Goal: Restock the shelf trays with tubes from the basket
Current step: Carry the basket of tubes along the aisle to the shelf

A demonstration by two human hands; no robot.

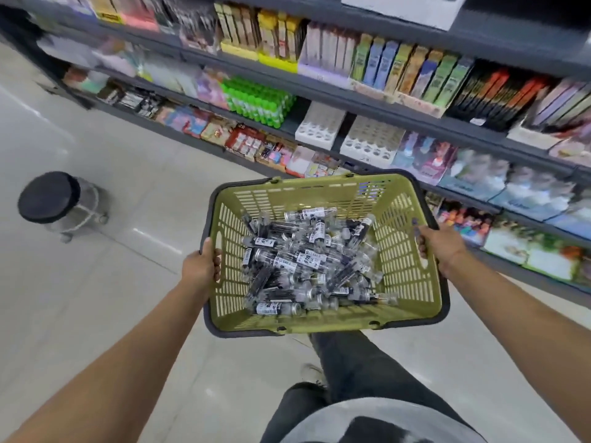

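I carry an olive-green slatted basket [396, 260] with a dark rim in front of me, above the floor. Inside lies a heap of several clear tubes [303, 260] with dark contents and white labels. My left hand [201, 266] grips the basket's left rim. My right hand [439, 247] grips its right rim. Beyond the basket, on a middle shelf, stand two white trays with round holes: the left tray [319, 126] and the right tray [372, 140]. Their holes look empty.
Long dark shelving [351, 100] packed with colourful boxed goods and green-capped bottles [259, 100] runs along the right side. A round black-topped stool [48, 196] stands on the pale tiled floor at the left. My legs in dark trousers show below the basket.
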